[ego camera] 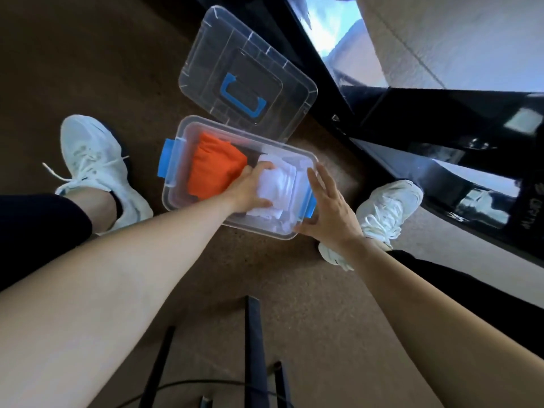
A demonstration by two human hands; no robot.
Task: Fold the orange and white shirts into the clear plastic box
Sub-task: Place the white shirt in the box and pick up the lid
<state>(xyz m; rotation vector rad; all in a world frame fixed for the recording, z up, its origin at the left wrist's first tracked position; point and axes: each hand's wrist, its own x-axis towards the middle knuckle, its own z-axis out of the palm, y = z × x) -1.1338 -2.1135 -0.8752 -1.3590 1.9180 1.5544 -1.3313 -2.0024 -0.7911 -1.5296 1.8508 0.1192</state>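
The clear plastic box (188, 134) with blue latches stands on the brown carpet between my feet. A folded orange shirt (213, 167) lies in its left half. The folded white shirt (282, 187) fills the right half. My left hand (250, 185) reaches into the box and grips the white shirt's left edge, fingers curled over the top and thumb under the side. My right hand (326, 207) rests open against the box's right end by the blue latch, thumb at the near corner.
The clear lid (206, 48) with a blue handle (241, 97) lies flat just behind the box. My white shoes (97, 166) (385, 213) flank the box. A glossy black furniture frame (441, 113) rises at right. Thin black legs (254, 348) stand in the foreground.
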